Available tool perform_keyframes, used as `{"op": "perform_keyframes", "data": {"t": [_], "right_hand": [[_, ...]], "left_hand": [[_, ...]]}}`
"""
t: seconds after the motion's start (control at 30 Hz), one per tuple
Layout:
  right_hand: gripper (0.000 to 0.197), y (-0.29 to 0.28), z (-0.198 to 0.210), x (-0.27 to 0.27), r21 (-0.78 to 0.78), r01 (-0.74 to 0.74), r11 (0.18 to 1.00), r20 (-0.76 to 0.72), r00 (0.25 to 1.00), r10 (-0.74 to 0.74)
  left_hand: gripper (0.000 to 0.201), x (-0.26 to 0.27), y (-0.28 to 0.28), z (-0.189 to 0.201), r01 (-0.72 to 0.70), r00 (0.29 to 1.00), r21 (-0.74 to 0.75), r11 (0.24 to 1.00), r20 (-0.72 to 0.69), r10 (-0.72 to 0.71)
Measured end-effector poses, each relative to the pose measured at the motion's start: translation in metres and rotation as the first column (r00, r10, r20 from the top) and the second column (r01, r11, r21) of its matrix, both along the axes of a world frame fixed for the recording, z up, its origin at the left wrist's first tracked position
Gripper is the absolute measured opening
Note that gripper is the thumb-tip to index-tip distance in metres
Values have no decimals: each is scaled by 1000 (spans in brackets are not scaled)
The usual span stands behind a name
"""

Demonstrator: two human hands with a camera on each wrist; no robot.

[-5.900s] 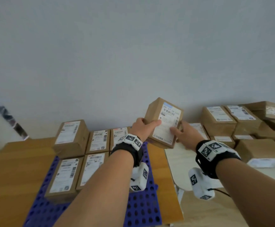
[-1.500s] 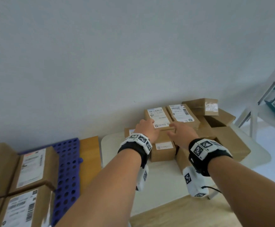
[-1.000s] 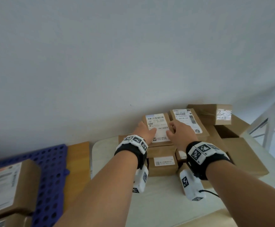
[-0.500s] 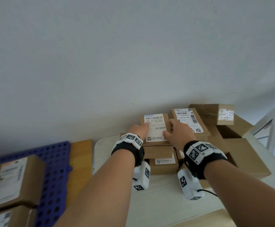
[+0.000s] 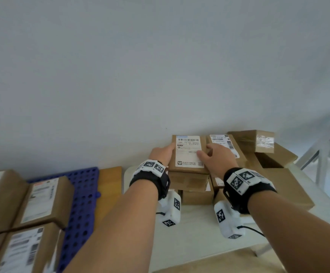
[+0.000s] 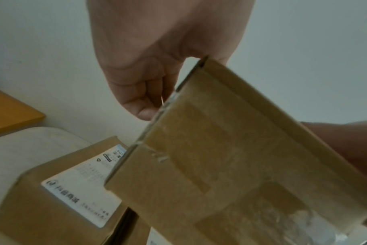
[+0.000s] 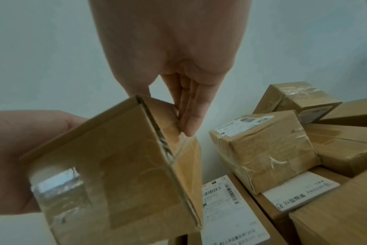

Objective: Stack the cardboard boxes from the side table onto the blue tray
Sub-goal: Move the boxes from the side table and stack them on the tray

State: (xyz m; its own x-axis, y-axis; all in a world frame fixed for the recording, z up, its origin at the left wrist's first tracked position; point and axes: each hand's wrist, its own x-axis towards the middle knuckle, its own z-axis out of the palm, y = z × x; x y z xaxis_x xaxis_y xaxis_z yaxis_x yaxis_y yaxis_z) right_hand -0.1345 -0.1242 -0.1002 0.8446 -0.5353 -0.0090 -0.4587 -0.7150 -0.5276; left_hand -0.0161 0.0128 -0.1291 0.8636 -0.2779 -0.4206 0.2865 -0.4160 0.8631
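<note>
Your left hand (image 5: 163, 154) and right hand (image 5: 216, 157) now grip the top box (image 5: 188, 152), just lifted off the side desk (image 5: 189, 233) pile; next carry it to the blue tray (image 5: 81, 198).

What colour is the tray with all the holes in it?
The tray is blue, with rows of round holes; the head view shows it best.

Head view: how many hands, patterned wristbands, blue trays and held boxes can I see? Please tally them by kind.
Hands: 2, the left hand and the right hand
Wristbands: 2
Blue tray: 1
Held box: 1, gripped by both hands
Total: 6
</note>
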Motion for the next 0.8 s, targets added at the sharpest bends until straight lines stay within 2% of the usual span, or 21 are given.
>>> {"op": "perform_keyframes", "data": {"t": [0.07, 0.13, 0.33, 0.57, 0.8], "right_hand": [[40, 8, 4, -9, 18, -5, 1000, 23, 1000, 4], [41, 16, 7, -18, 51, -4, 999, 46, 999, 2], [37, 45, 6, -41, 78, -62, 995, 91, 994, 55], [41, 80, 6, -56, 161, -132, 978, 126, 986, 112], [42, 112, 17, -50, 190, -167, 968, 149, 979, 139]], "left_hand": [[35, -9, 10, 7, -33, 999, -50, 998, 6, 34], [43, -20, 21, 13, -55, 998, -84, 995, 5, 55], [100, -57, 58, 21, -70, 997, -97, 993, -16, 69], [116, -67, 105, 2, -120, 993, -65, 991, 11, 121], [105, -77, 142, 20, -156, 985, -109, 982, 53, 162]]}}
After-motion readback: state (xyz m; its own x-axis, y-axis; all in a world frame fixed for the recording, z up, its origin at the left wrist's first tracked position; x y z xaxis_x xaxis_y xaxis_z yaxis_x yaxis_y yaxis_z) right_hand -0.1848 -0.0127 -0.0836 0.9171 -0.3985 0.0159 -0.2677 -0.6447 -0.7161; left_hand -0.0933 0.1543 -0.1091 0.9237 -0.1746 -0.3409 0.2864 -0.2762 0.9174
